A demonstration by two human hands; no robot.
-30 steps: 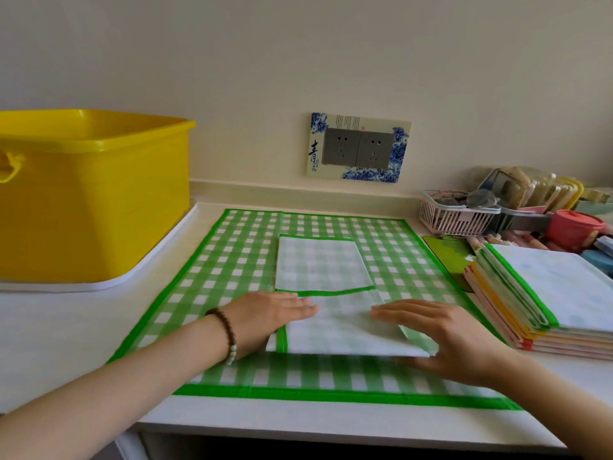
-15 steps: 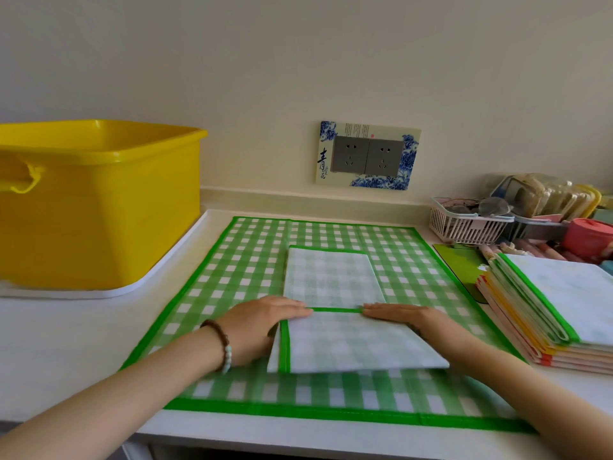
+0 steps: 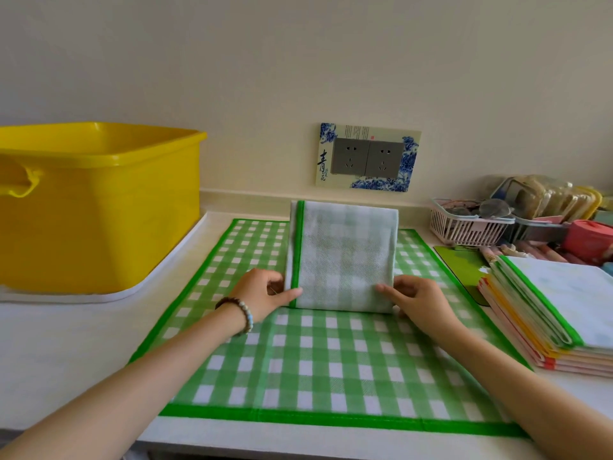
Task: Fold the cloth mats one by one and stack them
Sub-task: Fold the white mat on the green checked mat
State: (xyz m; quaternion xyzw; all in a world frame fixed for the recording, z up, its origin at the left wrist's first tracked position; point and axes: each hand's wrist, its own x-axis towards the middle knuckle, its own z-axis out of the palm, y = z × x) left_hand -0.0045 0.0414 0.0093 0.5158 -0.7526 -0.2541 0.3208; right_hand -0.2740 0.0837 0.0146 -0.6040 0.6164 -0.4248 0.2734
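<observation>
Folded mat (image 3: 345,257) stands upright on its lower edge, on the far middle of the spread mat (image 3: 331,360), pale check side toward the camera, a green border strip running vertical near its left edge, a rounded fold on top. Left grip (image 3: 262,293) is clamped on the lower left edge, thumb on the near face, fingers behind. Right grip (image 3: 418,300) is clamped likewise on the lower right corner. Beaded bracelet (image 3: 238,310) on the left wrist. Judgement: folding of this piece looks finished and the step in hand is the move to the stack (image 3: 570,293), which sits on the desk (image 3: 49,343) just beside the spread mat's right edge. To do it well: keep both pinches tight so the layers do not slide or spring open, carry it level, lay it flat with edges squared to the pile, then press once. The pile already leans a little at its near side, so set it down gently. Spread mat appears not yet folded. Yellow tub (image 3: 99,207) at left, white basket (image 3: 464,227) at back right. Writing: the socket plate (image 3: 368,157) on the wall bears a large brushed 青. The smaller characters beside it and the fine print above are too small to read. No brand visible on mats or tub.
</observation>
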